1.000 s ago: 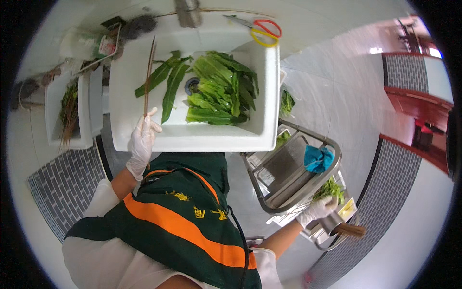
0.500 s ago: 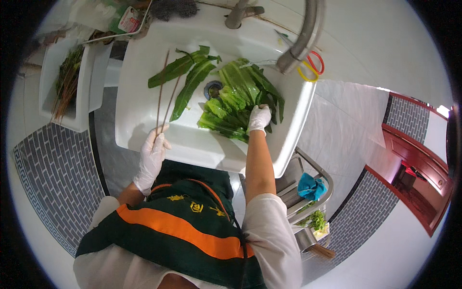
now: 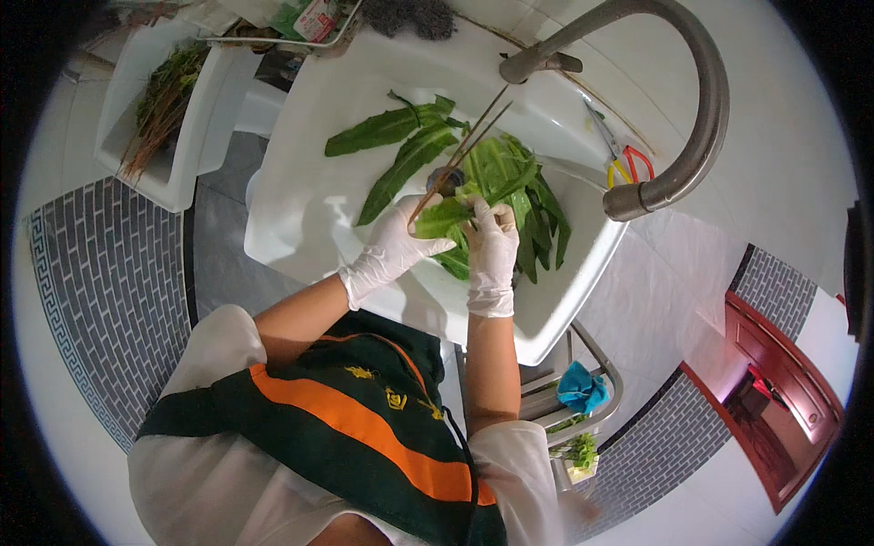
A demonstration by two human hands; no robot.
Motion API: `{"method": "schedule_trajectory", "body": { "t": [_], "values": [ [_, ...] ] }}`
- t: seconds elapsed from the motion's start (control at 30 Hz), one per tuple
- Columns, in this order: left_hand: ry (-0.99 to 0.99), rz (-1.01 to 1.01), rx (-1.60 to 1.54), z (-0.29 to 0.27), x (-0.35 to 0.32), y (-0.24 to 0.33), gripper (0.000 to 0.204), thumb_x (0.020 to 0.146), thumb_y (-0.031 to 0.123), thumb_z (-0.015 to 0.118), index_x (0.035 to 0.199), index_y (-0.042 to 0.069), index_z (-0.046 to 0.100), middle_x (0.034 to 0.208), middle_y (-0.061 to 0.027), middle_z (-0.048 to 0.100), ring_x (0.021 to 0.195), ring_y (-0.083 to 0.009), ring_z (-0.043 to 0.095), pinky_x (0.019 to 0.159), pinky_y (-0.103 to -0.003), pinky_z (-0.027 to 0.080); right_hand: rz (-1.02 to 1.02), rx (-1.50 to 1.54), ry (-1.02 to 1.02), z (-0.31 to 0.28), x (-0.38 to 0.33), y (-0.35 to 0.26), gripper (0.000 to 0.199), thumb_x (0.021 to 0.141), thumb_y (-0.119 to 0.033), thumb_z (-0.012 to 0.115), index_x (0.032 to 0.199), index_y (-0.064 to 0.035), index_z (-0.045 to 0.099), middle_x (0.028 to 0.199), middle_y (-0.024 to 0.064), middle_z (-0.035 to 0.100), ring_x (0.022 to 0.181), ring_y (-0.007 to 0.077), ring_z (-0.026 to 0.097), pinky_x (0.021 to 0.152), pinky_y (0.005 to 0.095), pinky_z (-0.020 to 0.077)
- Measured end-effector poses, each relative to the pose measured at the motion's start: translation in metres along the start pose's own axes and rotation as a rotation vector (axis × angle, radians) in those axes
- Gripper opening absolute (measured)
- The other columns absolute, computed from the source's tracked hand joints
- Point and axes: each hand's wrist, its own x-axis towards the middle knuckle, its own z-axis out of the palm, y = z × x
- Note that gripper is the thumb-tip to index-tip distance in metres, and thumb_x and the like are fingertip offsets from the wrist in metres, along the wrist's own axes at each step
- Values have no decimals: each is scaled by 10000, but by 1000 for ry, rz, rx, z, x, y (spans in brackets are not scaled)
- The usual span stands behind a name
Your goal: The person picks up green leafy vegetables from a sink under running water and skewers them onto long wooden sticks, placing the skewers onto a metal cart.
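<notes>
My gloved left hand [image 3: 398, 243] grips a pair of thin brown sticks [image 3: 466, 146] near their lower ends; they slant up to the right above the sink. Close beside it, my gloved right hand [image 3: 492, 238] pinches a green lettuce leaf [image 3: 443, 219], held up against the sticks. Whether the sticks pierce the leaf is hidden by my fingers. Several long leaves [image 3: 548, 214] lie on the right of the white sink [image 3: 300, 196], and more dark leaves [image 3: 410, 164] rest left of the drain [image 3: 446, 180].
A curved faucet [image 3: 710, 100] reaches over the sink's right rim, with red-and-yellow-handled scissors [image 3: 624, 156] beside it. On the left, a white basin [image 3: 202, 127] holds skewered greens [image 3: 170, 96]. A blue cloth [image 3: 583, 387] hangs on a metal rack at lower right.
My left hand has moved right with the sticks, up to my right hand. The right hand has lifted a leaf from the pile. The whole view has shifted.
</notes>
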Motion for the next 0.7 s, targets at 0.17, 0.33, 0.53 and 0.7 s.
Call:
{"method": "schedule_trajectory", "body": {
  "t": [0.17,0.33,0.53,0.7],
  "values": [
    [-29,-187,-116,-24,8,-27,419,689,112,679,1064,26,513,982,-42,566,909,-100,510,779,-228,405,131,314,-14,-4,14,8,103,806,-121,569,761,-136,477,837,19,575,694,117,492,646,267,410],
    [-85,-193,-381,-34,16,-50,219,739,53,594,949,7,554,793,-15,558,732,-85,508,683,-213,415,105,300,-13,-10,3,3,145,807,-140,575,713,-133,465,826,22,568,658,107,486,617,246,408],
    [-57,-145,-36,-36,16,-9,138,768,32,524,892,10,581,782,-1,562,728,-81,495,682,-218,402,-491,-621,338,-50,-5,7,221,717,-158,662,766,-74,463,789,51,486,788,145,465,745,299,391],
    [-118,-94,109,-39,22,3,162,799,81,501,924,9,574,809,-12,566,731,-73,487,681,-210,394,-759,-1353,-503,-2,0,-17,352,685,-138,657,1003,-38,545,975,113,551,921,238,498,825,351,379]
  ]
}}
